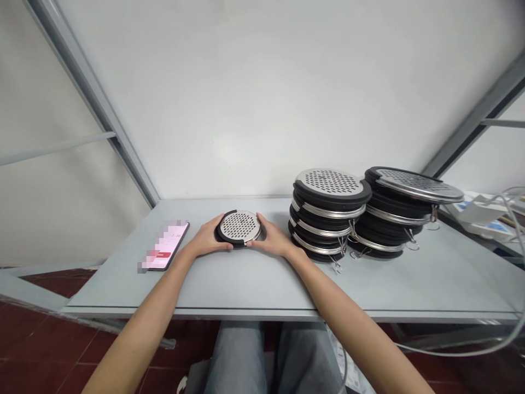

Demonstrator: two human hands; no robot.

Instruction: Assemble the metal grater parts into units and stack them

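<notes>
A small round disc (240, 225) with a perforated silver metal face and a black rim lies face up on the grey table. My left hand (208, 236) grips its left edge, thumb along the near side and fingers behind. From the right, my right hand (271, 235) holds the opposite edge in the same way. The disc's underside is hidden, so I cannot tell whether it is slightly raised. To the right of my right hand stands a stack of larger black-rimmed perforated discs (331, 182), with small wire clips on their near sides.
A second stack of similar discs (418, 183) stands farther right, its top one tilted. A phone (166, 246) with a lit screen lies left on the table (246, 284). White packaging and cables (488, 213) sit at the far right. A white wall rises behind.
</notes>
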